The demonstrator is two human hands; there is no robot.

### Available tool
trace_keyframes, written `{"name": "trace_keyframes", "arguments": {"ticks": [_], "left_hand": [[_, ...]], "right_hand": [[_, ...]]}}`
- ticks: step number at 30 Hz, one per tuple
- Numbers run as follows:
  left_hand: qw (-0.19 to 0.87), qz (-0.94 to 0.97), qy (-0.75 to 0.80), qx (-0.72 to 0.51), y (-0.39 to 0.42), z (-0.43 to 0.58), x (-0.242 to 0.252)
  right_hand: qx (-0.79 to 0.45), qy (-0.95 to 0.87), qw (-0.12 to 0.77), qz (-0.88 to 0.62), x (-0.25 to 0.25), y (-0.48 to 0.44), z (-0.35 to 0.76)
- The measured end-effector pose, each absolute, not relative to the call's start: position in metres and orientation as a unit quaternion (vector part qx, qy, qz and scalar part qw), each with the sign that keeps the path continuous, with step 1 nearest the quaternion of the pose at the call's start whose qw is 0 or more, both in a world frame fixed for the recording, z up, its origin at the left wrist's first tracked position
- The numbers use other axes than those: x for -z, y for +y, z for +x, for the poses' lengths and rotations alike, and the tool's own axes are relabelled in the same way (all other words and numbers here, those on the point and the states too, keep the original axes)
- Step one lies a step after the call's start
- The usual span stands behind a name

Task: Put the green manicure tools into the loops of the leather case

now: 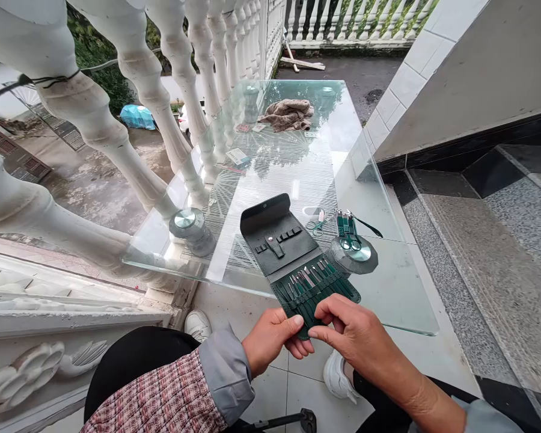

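Note:
A dark green manicure case (279, 258) lies unfolded over the near edge of the glass table, its flap pointing away from me. Several slim metal tools (306, 278) stand in its lower row of loops, while the upper loops hold nothing. My left hand (277, 340) grips the case's near corner, thumb on top and fingers beneath. Over the lower pocket, my right hand (349, 325) has thumb and forefinger drawn together in a pinch; whatever is between them is hidden. Beyond the case's right side lie small scissors (317, 226), nail clippers (345, 222) and more green-handled scissors (350, 242).
The glass table (270, 180) has round metal-capped supports (187, 224). Farther back on it are a crumpled brown cloth (288, 114) and a small card or packet (238, 157). A white balustrade (162, 90) runs along the left; stone steps (491, 240) rise at right.

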State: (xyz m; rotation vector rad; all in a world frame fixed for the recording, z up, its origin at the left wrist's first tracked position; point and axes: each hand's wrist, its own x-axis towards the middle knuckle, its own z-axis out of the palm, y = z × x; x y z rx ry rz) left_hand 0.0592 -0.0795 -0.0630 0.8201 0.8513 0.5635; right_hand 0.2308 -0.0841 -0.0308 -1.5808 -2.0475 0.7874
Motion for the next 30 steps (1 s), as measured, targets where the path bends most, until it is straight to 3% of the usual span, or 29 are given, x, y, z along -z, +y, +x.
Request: {"name": "trace_keyframes", "arguments": {"ticks": [14,25,30], "left_hand": [[0.794,0.366,0.408,-0.263,-0.079,0.060,0.063],[0.774,0.372,0.421,-0.290,-0.076,0.059,0.063],[0.772,0.380,0.414,-0.298,-0.077,0.059,0.066]], "right_hand": [[-0.289,-0.717,0.256,-0.580,0.027,-0.081,0.237],[-0.087,-0.845,0.238,-0.471,0.040,-0.090,0.222],[-0.103,-0.856,0.223,-0.456,0.042,-0.089,0.222]]}}
